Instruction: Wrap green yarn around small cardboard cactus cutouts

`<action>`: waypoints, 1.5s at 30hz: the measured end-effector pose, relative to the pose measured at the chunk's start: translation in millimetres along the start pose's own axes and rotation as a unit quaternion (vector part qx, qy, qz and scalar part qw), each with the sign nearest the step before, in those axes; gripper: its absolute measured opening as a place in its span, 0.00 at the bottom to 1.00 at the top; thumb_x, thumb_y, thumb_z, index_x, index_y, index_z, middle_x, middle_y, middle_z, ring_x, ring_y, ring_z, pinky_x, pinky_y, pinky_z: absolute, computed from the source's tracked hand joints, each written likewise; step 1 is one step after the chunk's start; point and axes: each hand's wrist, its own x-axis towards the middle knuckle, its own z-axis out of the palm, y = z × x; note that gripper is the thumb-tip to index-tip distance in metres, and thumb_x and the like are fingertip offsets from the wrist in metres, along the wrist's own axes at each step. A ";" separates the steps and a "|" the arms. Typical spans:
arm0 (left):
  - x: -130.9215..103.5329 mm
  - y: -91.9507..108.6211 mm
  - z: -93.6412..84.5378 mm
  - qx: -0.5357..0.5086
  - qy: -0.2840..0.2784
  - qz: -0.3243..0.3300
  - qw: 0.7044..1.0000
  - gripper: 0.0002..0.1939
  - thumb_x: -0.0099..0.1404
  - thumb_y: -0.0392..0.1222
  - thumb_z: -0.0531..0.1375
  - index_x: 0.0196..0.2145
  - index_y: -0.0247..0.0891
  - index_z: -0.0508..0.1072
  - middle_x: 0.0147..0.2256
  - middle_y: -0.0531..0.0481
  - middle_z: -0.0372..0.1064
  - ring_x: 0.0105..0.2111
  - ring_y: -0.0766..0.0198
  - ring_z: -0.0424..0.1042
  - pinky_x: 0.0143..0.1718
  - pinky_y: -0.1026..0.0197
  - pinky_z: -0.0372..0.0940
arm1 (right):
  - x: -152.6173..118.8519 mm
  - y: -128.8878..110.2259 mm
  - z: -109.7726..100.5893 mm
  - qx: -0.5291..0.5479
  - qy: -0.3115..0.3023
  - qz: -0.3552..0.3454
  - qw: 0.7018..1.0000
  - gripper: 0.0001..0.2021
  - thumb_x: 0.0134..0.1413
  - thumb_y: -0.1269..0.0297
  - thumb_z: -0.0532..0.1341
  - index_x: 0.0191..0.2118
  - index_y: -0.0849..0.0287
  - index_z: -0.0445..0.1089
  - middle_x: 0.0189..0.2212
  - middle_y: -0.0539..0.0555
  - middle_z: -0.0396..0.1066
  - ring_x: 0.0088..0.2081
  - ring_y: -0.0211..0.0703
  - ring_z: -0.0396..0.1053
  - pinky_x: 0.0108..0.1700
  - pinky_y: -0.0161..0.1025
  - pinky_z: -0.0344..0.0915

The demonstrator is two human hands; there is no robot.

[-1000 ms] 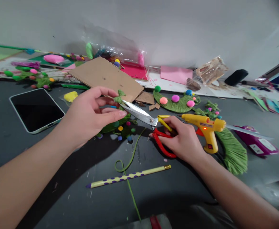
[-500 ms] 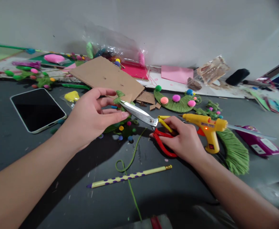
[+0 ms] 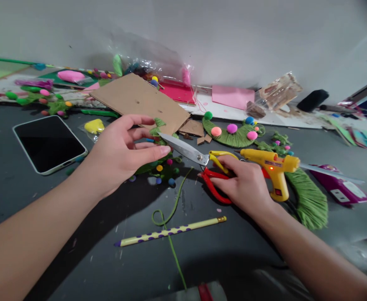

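Note:
My left hand [image 3: 120,146] pinches a small piece wrapped in green yarn [image 3: 158,125] between thumb and fingers. My right hand [image 3: 246,179] grips scissors [image 3: 186,150] with one red and one yellow handle. Their blade tips reach the green piece, close to my left fingertips. Below my left hand lie green yarn shapes with small coloured pom-poms [image 3: 160,168], partly hidden by it. A loose green yarn strand [image 3: 178,196] curls across the table and passes by a cream pencil [image 3: 173,231] with purple spots.
A yellow glue gun [image 3: 269,163] with a lit red light stands right of my right hand, near a green yarn-wrapped curve [image 3: 309,198]. A phone [image 3: 50,142] lies at left. Cardboard [image 3: 139,98] and a pom-pom-topped green arc [image 3: 233,136] lie behind.
The scissor handles have spread slightly, with the yellow loop showing more. My left hand and the green piece have barely moved.

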 end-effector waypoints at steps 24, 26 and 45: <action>4.5 4.8 -3.9 -0.132 -0.037 -0.057 0.989 0.18 0.58 0.31 0.73 0.46 0.42 0.81 0.43 0.51 0.81 0.40 0.68 0.78 0.40 0.70 0.71 | 2.9 -8.1 1.8 0.178 0.011 0.086 0.980 0.20 0.50 0.48 0.72 0.36 0.56 0.66 0.22 0.44 0.63 0.25 0.35 0.57 0.28 0.34 0.58; 3.4 5.8 -3.7 -0.141 -0.048 -0.063 0.987 0.19 0.58 0.30 0.72 0.48 0.41 0.81 0.42 0.50 0.81 0.39 0.67 0.78 0.39 0.67 0.72 | 2.9 -7.6 2.0 0.181 0.009 0.083 0.980 0.20 0.50 0.48 0.72 0.35 0.56 0.66 0.21 0.44 0.62 0.25 0.35 0.56 0.28 0.34 0.58; -1.5 1.7 -0.3 -0.011 -0.056 0.010 0.998 0.10 0.65 0.45 0.69 0.43 0.41 0.79 0.37 0.51 0.75 0.38 0.65 0.75 0.40 0.64 0.71 | 0.8 -5.2 0.4 0.138 -0.031 0.043 0.989 0.20 0.51 0.48 0.72 0.35 0.56 0.67 0.23 0.44 0.64 0.25 0.36 0.58 0.28 0.35 0.57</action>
